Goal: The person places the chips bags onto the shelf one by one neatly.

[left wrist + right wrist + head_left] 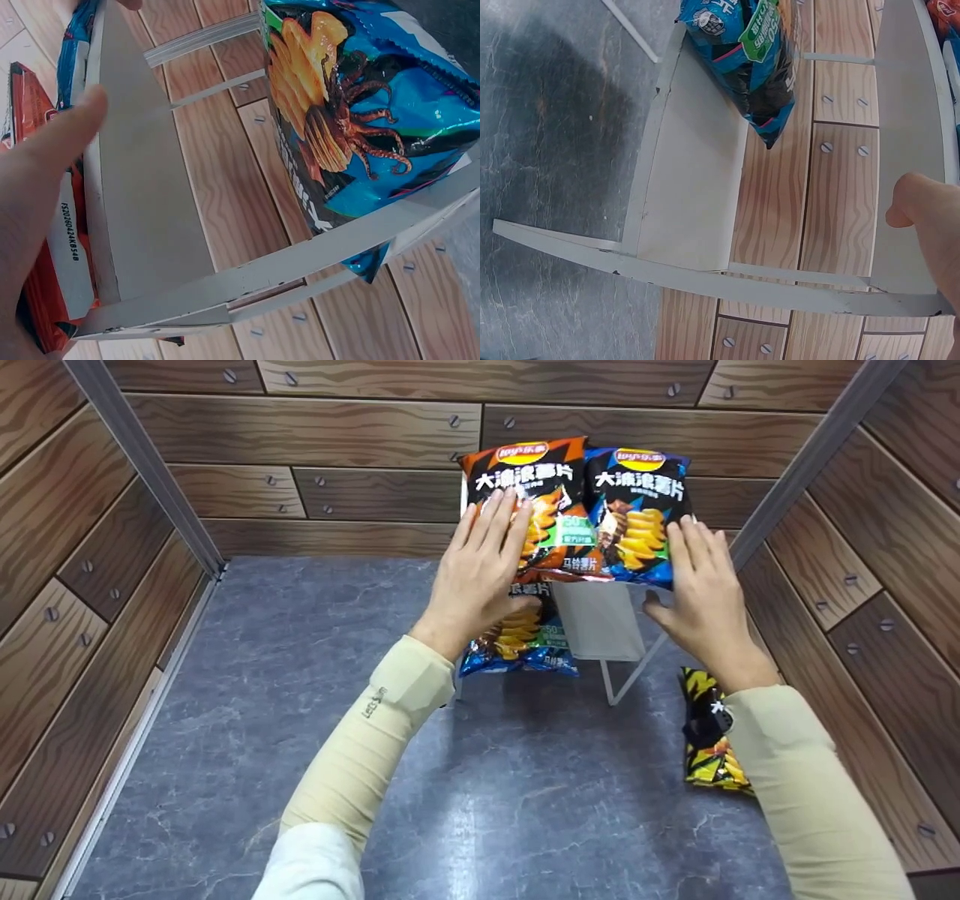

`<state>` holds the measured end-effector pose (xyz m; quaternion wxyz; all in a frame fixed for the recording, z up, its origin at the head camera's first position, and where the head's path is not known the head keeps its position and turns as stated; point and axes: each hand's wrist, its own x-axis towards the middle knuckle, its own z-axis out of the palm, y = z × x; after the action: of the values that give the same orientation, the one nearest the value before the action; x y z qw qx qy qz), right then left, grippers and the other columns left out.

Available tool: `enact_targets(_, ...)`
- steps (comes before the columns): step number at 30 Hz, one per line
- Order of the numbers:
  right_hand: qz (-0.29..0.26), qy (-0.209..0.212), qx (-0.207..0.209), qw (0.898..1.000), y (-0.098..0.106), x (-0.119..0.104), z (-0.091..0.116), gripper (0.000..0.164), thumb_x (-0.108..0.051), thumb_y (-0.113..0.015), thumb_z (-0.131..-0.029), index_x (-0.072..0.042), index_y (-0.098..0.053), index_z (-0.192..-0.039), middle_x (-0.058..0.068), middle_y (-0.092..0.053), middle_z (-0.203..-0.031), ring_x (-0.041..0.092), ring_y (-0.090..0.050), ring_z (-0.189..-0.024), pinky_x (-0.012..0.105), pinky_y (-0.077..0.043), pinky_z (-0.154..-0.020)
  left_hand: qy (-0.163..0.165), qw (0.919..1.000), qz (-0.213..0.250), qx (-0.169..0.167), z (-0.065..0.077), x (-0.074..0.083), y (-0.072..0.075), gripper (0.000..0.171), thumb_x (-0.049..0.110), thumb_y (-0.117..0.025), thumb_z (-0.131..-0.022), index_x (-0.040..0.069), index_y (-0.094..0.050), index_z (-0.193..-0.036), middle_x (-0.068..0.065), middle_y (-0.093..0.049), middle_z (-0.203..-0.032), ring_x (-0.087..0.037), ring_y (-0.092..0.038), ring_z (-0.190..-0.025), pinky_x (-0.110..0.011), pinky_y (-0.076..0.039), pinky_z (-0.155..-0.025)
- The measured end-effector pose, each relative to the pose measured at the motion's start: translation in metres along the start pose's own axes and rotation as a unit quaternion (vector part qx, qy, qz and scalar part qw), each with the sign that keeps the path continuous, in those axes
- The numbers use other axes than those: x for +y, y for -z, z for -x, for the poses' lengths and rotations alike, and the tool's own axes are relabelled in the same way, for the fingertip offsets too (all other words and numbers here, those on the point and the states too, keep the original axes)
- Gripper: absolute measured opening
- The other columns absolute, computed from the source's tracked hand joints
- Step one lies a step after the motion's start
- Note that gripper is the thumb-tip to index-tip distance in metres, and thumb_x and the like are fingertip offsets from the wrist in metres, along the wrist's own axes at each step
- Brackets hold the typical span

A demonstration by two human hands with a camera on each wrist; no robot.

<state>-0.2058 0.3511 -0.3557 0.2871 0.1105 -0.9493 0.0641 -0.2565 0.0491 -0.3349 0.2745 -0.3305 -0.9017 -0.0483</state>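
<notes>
An orange-and-black chip bag [574, 521] and a blue-and-black chip bag [641, 514] lie side by side on the upper shelf of a white rack [604, 622]. My left hand [480, 566] rests on the left part of the orange bag, its fingers extended. At the right edge of the blue bag is my right hand [705, 592], fingers nearly straight, thumb low by the shelf front. Another blue chip bag [367, 112] sits on the lower shelf, partly hidden by my left hand in the head view. In the right wrist view, my right thumb [922, 206] overlaps the upper shelf board.
A yellow-and-black chip bag [705, 761] lies on the grey marbled floor [487, 810] at the right, partly covered by my right sleeve. Wood-plank walls [315, 431] with metal corner posts [150, 465] enclose the space. The rack stands near the back wall.
</notes>
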Motion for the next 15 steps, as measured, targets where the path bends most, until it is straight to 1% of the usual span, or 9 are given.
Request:
enact_targets(4,-0.006,-0.01,-0.01,1.0,0.002,0.0,0.001,0.096,-0.015,-0.085,-0.071,0.005,-0.034,-0.15,0.027,-0.034,-0.156,0.045,-0.032,-0.144,0.055,-0.017,-0.124,0.0,0.9998,-0.013,0.016,0.0,0.002,-0.003,0.105,0.054,-0.076,-0.08,0.006,-0.023,-0.157,-0.015,-0.028,-0.163,-0.027,-0.027,-0.151,-0.041,-0.018,-0.126)
enact_targets(8,-0.024,-0.017,-0.028,0.999,0.006,0.0,0.0,0.098,-0.016,-0.085,-0.073,0.002,-0.031,-0.153,0.025,-0.03,-0.159,0.045,-0.029,-0.146,0.056,-0.014,-0.124,0.002,0.9996,-0.01,0.025,0.0,0.003,-0.004,0.097,0.046,-0.077,-0.083,0.006,-0.026,-0.156,-0.015,-0.032,-0.161,-0.027,-0.032,-0.149,-0.04,-0.021,-0.125)
enact_targets(12,-0.063,-0.02,-0.031,0.997,0.009,-0.001,0.0,0.099,-0.013,-0.084,-0.074,0.001,-0.028,-0.154,0.024,-0.026,-0.161,0.045,-0.027,-0.147,0.058,-0.013,-0.124,0.002,0.9996,-0.011,0.027,0.0,0.004,-0.004,0.093,0.042,-0.077,-0.085,0.006,-0.028,-0.155,-0.014,-0.033,-0.16,-0.027,-0.034,-0.148,-0.04,-0.023,-0.125)
enact_targets(15,-0.092,-0.025,-0.024,0.995,0.013,-0.001,0.0,0.1,-0.009,-0.083,-0.074,-0.002,-0.026,-0.156,0.021,-0.018,-0.164,0.044,-0.025,-0.148,0.057,-0.01,-0.124,-0.002,0.9995,-0.012,0.029,0.0,0.004,-0.004,0.09,0.041,-0.075,-0.086,0.007,-0.029,-0.155,-0.014,-0.034,-0.16,-0.027,-0.035,-0.148,-0.04,-0.024,-0.124)
